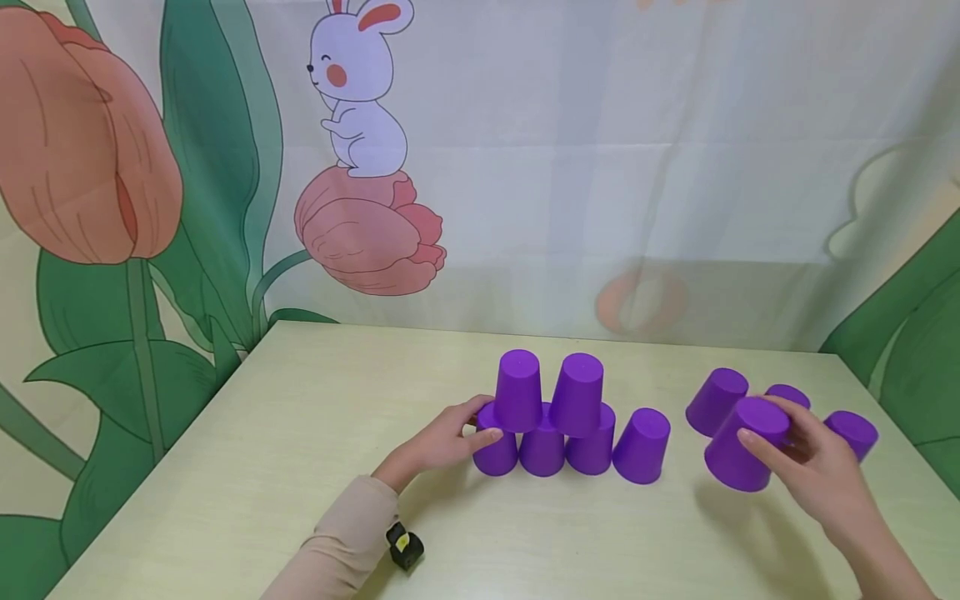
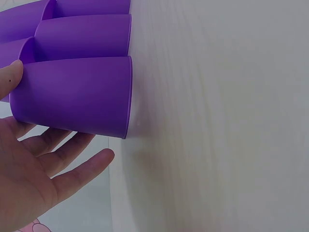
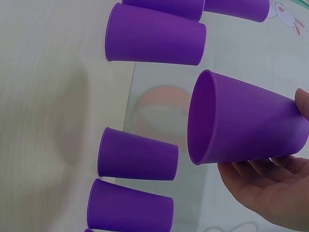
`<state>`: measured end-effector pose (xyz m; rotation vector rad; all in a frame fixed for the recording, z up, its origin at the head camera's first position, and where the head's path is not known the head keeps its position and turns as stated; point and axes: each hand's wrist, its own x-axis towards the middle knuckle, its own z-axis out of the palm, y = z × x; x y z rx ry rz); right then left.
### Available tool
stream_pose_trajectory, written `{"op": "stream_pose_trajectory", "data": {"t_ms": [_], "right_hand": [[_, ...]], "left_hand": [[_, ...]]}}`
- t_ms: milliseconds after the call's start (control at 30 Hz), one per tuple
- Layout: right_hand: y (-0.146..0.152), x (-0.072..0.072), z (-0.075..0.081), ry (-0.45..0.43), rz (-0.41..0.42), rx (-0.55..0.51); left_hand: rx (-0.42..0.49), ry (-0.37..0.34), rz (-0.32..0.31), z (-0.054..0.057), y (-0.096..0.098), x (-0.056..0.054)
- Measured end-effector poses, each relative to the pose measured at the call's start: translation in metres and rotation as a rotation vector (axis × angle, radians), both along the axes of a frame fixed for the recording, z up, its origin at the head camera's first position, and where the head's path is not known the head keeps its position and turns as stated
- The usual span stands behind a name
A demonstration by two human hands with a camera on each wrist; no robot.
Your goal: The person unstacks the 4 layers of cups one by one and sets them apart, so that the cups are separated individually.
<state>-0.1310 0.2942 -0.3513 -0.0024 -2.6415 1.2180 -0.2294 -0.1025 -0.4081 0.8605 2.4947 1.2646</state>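
Note:
Upside-down purple cups form a stack in the head view. Its bottom row holds several cups, and two upper cups, a left one (image 1: 518, 390) and a right one (image 1: 577, 393), stand across them. My left hand (image 1: 442, 437) holds the leftmost bottom cup (image 2: 72, 96), thumb on its near side and fingers behind it. At the row's right end stands a cup (image 1: 641, 447) with nothing on top. My right hand (image 1: 821, 475) grips another purple cup (image 3: 251, 121) upside down, raised above the table, thumb on one side and fingers on the other.
Behind the right hand stand more upside-down purple cups, among them one at the left (image 1: 717, 402) and one at the right (image 1: 852, 432). The pale table (image 1: 300, 408) ends at a printed cloth backdrop (image 1: 510, 208). A black wrist device (image 1: 405, 546) sits at the left sleeve.

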Motion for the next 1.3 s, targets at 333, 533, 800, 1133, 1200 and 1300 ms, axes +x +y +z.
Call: {"op": "stream_pose_trajectory", "data": {"t_ms": [333, 533, 800, 1133, 1200, 1300], "right_hand": [[0.012, 0.005, -0.008, -0.004, -0.027, 0.006], [0.022, 0.006, -0.013, -0.036, -0.049, 0.030], [0.039, 0.004, -0.024, -0.041, -0.061, 0.045], [0.052, 0.003, -0.031, -0.068, -0.081, 0.091], [0.054, 0.004, -0.032, -0.069, -0.081, 0.096], [0.059, 0.005, -0.036, -0.068, -0.084, 0.099]], "left_hand": [[-0.002, -0.006, 0.002, 0.001, 0.000, 0.001], [-0.003, -0.008, 0.002, 0.001, 0.000, 0.002], [-0.004, -0.003, 0.002, 0.002, 0.000, 0.003], [-0.016, -0.004, 0.014, 0.002, 0.000, 0.002], [-0.013, -0.002, 0.012, 0.002, 0.000, 0.002], [-0.010, 0.001, 0.008, 0.002, 0.000, 0.002]]}}
